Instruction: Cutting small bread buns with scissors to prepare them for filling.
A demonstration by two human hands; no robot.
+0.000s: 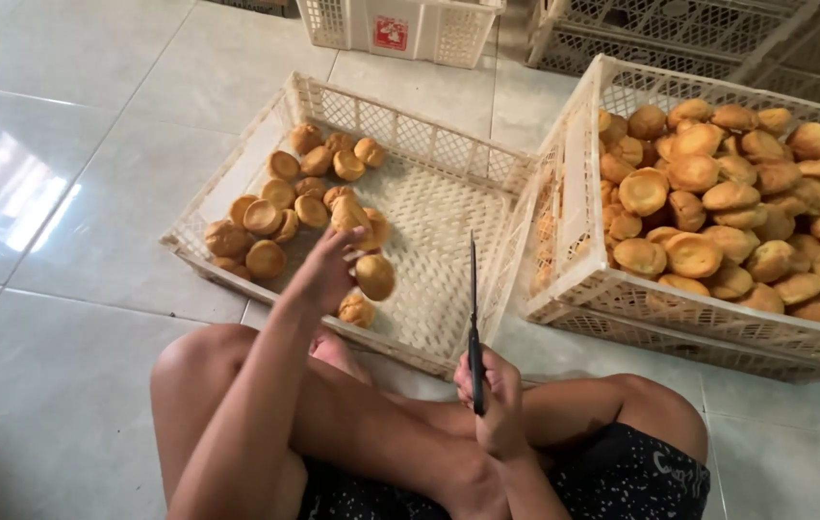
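red square label (391, 33), white crate (352, 24), far edge

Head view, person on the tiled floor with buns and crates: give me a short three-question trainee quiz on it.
1. True or false: the right hand holds a black-handled knife with its blade pointing up.
2. Which cream plastic lattice crate holds more round golden-brown buns: A) the flat crate in front, B) the tilted crate on the right?
3. Fill in: the left hand is over the ____ crate, beside a bun.

Key: 1 true; 2 B; 3 flat.
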